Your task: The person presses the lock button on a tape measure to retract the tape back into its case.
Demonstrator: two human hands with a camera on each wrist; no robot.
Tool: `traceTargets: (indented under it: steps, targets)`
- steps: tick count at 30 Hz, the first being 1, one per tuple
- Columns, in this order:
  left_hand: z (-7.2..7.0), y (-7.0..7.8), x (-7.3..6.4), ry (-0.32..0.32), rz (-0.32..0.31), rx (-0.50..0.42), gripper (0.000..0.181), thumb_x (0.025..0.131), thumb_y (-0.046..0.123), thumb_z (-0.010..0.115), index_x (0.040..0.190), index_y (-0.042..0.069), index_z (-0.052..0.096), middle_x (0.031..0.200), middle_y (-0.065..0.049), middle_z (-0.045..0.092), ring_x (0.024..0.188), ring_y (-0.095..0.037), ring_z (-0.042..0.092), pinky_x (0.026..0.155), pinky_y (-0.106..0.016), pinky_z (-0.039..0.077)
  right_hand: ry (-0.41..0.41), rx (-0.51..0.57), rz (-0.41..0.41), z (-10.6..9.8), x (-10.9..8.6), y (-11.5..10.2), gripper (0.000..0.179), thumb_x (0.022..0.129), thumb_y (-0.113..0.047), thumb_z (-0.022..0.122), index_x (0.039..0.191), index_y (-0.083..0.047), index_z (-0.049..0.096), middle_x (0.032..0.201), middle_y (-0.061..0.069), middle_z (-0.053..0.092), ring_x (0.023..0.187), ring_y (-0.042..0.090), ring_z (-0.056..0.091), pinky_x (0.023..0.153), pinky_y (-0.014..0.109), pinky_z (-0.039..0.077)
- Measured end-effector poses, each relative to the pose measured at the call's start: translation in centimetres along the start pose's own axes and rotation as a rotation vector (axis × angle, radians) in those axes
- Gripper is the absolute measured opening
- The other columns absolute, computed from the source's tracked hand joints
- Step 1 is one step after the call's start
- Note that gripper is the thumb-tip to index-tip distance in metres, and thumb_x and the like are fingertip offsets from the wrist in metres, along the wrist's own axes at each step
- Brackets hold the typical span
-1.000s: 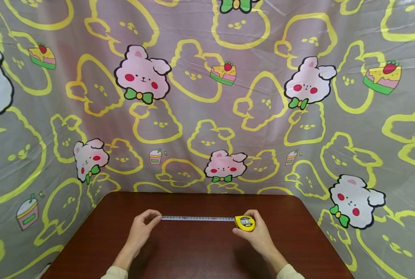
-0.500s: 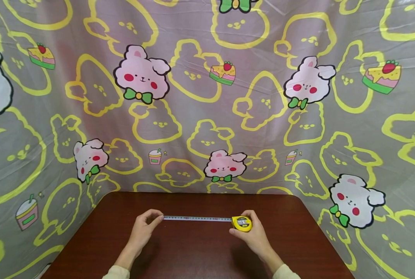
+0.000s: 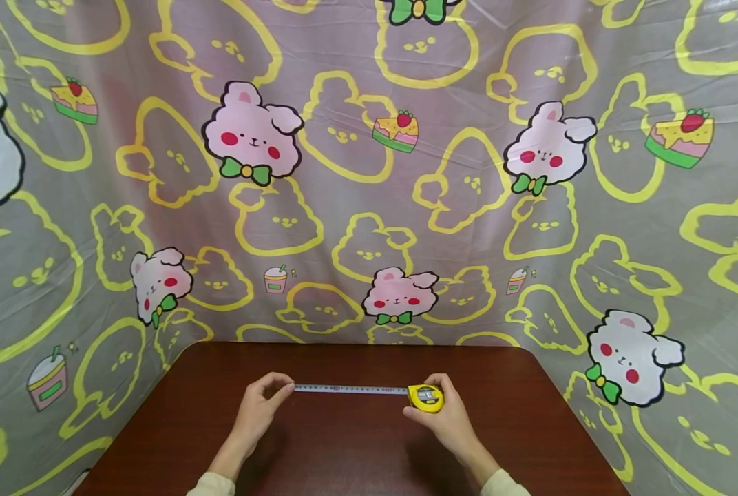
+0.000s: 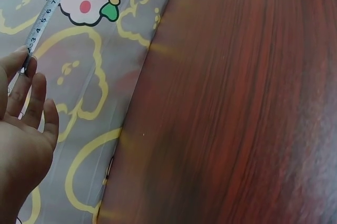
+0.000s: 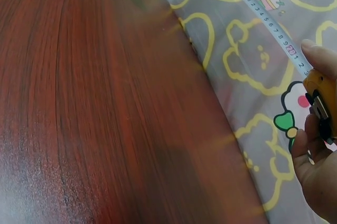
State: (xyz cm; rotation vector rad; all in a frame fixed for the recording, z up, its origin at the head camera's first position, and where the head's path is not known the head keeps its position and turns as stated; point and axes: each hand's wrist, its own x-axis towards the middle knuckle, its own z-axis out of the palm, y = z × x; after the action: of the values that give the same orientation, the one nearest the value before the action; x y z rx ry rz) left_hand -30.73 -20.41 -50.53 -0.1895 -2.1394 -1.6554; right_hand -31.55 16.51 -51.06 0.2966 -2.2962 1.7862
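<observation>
A yellow tape measure (image 3: pixel 426 398) is gripped in my right hand (image 3: pixel 448 417), thumb on the near side and fingers behind the case. Its white blade (image 3: pixel 356 390) stretches straight across to my left hand (image 3: pixel 259 408), which pinches the free end between thumb and forefinger. In the left wrist view the other fingers of that hand are loosely bent beneath the blade (image 4: pixel 46 16). The right wrist view shows the case (image 5: pixel 322 98) with its black and metal clip, and the blade's numbers running up to the mouth. Both hands hold the tape above the table.
The dark red-brown wooden table (image 3: pixel 344 455) has rounded far corners. Behind and on both sides hangs a grey curtain (image 3: pixel 356 200) printed with yellow outlines and white bunny faces, reaching the table's edges.
My right hand has moved left with the tape measure case, and my left hand has shifted slightly right. The exposed length of blade between them is shorter.
</observation>
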Motion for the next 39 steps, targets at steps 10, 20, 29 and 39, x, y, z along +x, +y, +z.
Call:
traceTargets:
  steps: [10, 20, 29, 39]
  targets:
    - [1.0, 2.9, -0.9, -0.027, -0.009, -0.049, 0.006, 0.095, -0.001, 0.072, 0.099, -0.006, 0.07, 0.092, -0.012, 0.069, 0.084, -0.022, 0.059, 0.072, -0.027, 0.048, -0.018, 0.01, 0.009, 0.6, 0.1, -0.1, 0.067, 0.071, -0.02, 0.097, 0.119, -0.008, 0.052, 0.107, 0.01, 0.058, 0.091, 0.026, 0.06, 0.071, 0.031, 0.053]
    - [2.2, 2.5, -1.0, -0.024, -0.001, -0.077, 0.005, 0.094, -0.002, 0.072, 0.098, -0.004, 0.072, 0.094, -0.012, 0.071, 0.087, -0.018, 0.061, 0.076, -0.026, 0.047, -0.021, 0.02, -0.016, 1.3, 0.0, -0.4, 0.064, 0.073, -0.016, 0.096, 0.118, -0.01, 0.051, 0.105, 0.009, 0.058, 0.088, 0.023, 0.06, 0.07, 0.03, 0.052]
    - [3.2, 2.4, -1.1, -0.027, -0.015, -0.117, 0.004, 0.093, -0.001, 0.074, 0.097, -0.003, 0.072, 0.091, -0.012, 0.069, 0.085, -0.022, 0.059, 0.075, -0.028, 0.047, 0.022, -0.003, -0.035, 2.0, -0.7, -1.8, 0.062, 0.071, -0.005, 0.094, 0.116, -0.006, 0.052, 0.103, 0.009, 0.058, 0.087, 0.024, 0.058, 0.069, 0.028, 0.05]
    - [3.9, 2.6, -1.2, -0.04, 0.017, -0.11, 0.004, 0.093, -0.003, 0.073, 0.097, -0.005, 0.072, 0.089, -0.012, 0.069, 0.083, -0.025, 0.058, 0.072, -0.027, 0.046, -0.019, 0.036, -0.06, 2.4, -1.3, -3.6, 0.061, 0.072, -0.008, 0.094, 0.115, -0.006, 0.05, 0.103, 0.01, 0.057, 0.088, 0.024, 0.058, 0.068, 0.028, 0.052]
